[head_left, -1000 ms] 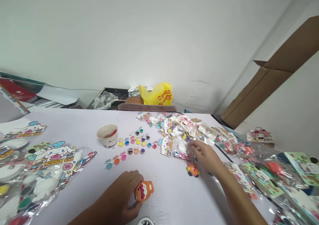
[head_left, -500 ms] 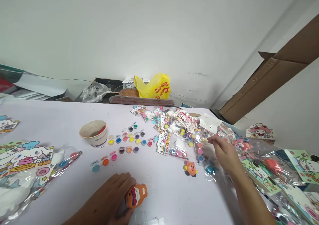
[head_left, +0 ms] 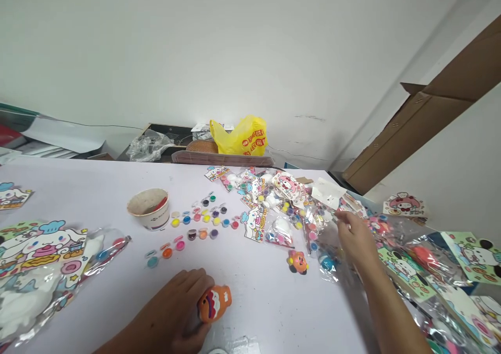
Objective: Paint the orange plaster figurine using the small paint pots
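Observation:
My left hand [head_left: 186, 304] is closed around a small orange painted figurine [head_left: 214, 304] with white, red and purple patches, held low over the white table. On the right, my right hand [head_left: 358, 239] reaches over the pile of clear-bagged painting kits, its fingertips pinched together. Whatever they grip is hidden or too small to tell. Just left of that hand lie a clear bag [head_left: 313, 228] with paint pots and a blue piece [head_left: 327, 262] in plastic. A small orange-pink figurine [head_left: 298, 262] rests on the table between my hands.
Open paint pots [head_left: 203, 233] stand in rows near a paper cup [head_left: 151, 210] with a red thing inside. Bagged white figures with cartoon cards [head_left: 43, 249] lie at left. A yellow plastic bag [head_left: 240, 137] sits at the back; cardboard [head_left: 410, 119] leans at right.
My right hand has shifted slightly right over the bagged kits. My left hand keeps the orange figurine in nearly the same place. The view has turned a little.

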{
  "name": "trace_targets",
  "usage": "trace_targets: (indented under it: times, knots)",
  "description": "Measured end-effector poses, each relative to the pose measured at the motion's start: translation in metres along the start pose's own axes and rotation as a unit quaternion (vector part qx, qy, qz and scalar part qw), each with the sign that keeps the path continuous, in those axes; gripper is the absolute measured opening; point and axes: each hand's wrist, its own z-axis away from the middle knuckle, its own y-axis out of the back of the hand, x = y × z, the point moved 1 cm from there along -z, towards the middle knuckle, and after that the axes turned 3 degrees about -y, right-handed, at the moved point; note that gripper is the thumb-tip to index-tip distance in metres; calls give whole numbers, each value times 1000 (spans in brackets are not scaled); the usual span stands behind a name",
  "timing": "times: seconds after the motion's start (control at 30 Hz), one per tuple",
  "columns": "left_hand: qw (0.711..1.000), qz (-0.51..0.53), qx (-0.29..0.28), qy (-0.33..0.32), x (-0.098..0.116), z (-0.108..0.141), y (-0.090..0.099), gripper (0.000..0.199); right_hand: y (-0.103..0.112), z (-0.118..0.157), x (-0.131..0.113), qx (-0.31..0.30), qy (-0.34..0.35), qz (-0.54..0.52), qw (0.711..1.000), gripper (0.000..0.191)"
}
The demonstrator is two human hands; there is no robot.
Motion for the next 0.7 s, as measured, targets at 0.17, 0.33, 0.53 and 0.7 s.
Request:
trace_targets:
  times: [0.17,0.33,0.53,0.7]
  knots:
    - [1000,10,-5,3,-1,0,-1,46,-4,-1,5,-34,-66,7,997,35]
    - [1000,7,1,-1,0,1,0,45,0,1,3,-33,-67,-42,996,33]
    - [1000,5,0,-4,0,0,1,43,18,-1,6,43,-71,-98,992,35]
    - [1000,-1,-7,6,2,-1,1,38,23,-3,12,64,-80,-133,986,29]
